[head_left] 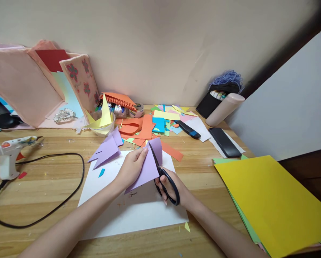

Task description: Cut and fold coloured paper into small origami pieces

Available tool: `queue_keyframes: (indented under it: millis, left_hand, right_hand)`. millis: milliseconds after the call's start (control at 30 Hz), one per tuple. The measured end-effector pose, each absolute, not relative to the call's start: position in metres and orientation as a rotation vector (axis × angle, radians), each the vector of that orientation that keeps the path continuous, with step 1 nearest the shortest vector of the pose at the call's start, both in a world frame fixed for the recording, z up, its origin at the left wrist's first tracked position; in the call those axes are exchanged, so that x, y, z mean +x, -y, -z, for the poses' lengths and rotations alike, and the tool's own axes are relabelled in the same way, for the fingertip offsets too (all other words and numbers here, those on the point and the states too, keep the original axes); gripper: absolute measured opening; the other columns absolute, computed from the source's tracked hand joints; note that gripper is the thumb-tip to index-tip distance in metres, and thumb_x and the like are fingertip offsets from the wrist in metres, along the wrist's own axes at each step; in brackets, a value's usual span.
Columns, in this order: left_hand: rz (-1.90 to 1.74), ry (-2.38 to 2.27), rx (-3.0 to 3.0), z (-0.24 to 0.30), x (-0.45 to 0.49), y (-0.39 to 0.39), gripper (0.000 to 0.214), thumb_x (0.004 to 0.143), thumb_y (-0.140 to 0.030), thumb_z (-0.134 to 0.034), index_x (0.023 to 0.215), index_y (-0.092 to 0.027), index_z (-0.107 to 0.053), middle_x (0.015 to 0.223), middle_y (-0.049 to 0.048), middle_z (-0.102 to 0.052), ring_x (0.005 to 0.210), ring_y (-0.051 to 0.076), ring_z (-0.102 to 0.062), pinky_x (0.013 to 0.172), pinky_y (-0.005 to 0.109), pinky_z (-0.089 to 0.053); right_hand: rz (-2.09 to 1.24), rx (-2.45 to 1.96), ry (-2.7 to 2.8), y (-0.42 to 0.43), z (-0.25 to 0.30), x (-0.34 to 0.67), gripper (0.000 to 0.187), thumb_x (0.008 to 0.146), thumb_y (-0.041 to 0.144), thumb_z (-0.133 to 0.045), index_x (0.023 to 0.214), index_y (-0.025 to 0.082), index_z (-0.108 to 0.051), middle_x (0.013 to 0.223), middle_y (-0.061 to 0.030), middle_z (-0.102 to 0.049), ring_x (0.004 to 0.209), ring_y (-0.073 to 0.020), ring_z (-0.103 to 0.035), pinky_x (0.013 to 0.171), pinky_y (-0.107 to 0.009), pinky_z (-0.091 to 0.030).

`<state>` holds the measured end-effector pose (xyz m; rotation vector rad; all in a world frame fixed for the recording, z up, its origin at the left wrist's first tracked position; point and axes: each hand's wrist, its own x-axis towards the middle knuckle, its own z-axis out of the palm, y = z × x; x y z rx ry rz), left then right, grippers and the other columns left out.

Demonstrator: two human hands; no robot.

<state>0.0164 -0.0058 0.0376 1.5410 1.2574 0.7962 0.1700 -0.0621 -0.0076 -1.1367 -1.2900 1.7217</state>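
My left hand pinches a folded lilac paper piece above a white sheet on the wooden desk. My right hand grips black scissors by the handles. The blades run up along the right edge of the lilac paper, cutting into it. More folded lilac pieces lie just left of my left hand.
A white glue gun with a looping black cord sits at left. Yellow and green paper sheets lie at right. Coloured scraps, a bowl of yellow paper, markers, a cutter and a black case crowd the back.
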Motion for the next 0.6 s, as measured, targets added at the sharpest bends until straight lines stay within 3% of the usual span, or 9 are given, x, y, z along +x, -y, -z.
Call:
queue_keyframes:
  millis: [267, 600]
  left_hand:
    - [-0.758, -1.202, 1.442, -0.0361, 0.0167, 0.0068, 0.037, 0.083, -0.049, -0.037, 0.064, -0.017, -0.045, 0.06, -0.0036, -0.048, 0.058, 0.013, -0.044, 0.056, 0.022, -0.034]
    - [-0.746, -1.211, 1.451, -0.0389, 0.017, 0.0064, 0.038, 0.083, -0.049, -0.038, 0.065, -0.017, -0.047, 0.062, -0.0027, -0.047, 0.058, 0.012, -0.042, 0.056, 0.022, -0.034]
  right_hand:
    - [-1.633, -1.153, 1.403, 0.0638, 0.0155, 0.1706, 0.058, 0.069, 0.076, -0.034, 0.076, 0.018, -0.039, 0.058, 0.0063, -0.036, 0.036, -0.0043, -0.038, 0.032, -0.018, -0.04]
    - [-1.616, -1.154, 1.367, 0.0637, 0.0122, 0.1697, 0.052, 0.073, 0.07, -0.04, 0.073, 0.018, -0.04, 0.055, 0.0072, -0.035, 0.034, -0.0043, -0.038, 0.029, -0.016, -0.038]
